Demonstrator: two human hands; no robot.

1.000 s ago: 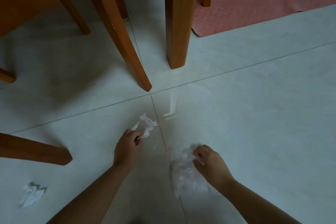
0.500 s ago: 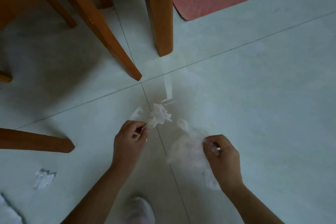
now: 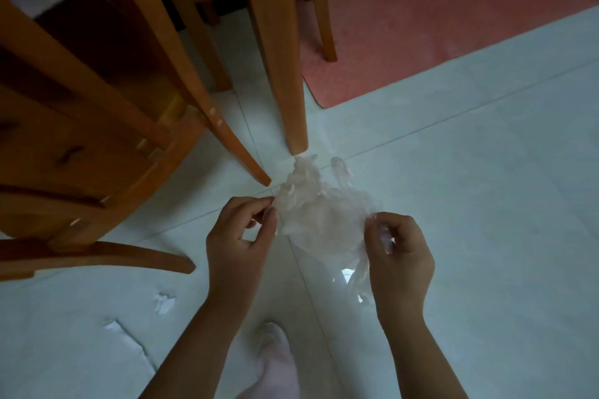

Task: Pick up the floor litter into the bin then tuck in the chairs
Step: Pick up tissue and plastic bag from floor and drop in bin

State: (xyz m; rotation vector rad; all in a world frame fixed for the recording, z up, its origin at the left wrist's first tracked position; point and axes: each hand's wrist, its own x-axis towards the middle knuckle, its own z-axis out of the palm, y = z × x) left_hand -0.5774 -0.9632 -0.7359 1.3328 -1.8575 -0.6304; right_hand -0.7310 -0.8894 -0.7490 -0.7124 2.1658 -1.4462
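Observation:
Above the floor, my left hand [image 3: 240,233] pinches a crumpled white tissue [image 3: 299,181] between thumb and fingertips. The tissue lies against the left edge of a thin clear plastic bag [image 3: 324,220]. My right hand [image 3: 398,249] grips the bag's right edge, and the bag hangs spread between both hands. A small tissue scrap [image 3: 163,301] and a flat white paper piece [image 3: 126,343] lie on the tiles at lower left. A wooden chair [image 3: 97,139] stands at left, pulled out from the table. No bin is in view.
A wooden table leg [image 3: 285,74] stands just beyond the bag, with another chair's legs behind it. A pink mat [image 3: 437,26] covers the far right floor. My foot in a white sock [image 3: 275,356] is between my arms. Pale tiles stretch to the right.
Both hands have risen from the floor and come closer together. The tissue in my left hand now meets the plastic bag, which has lifted off the tiles. The view has tilted up toward the chair.

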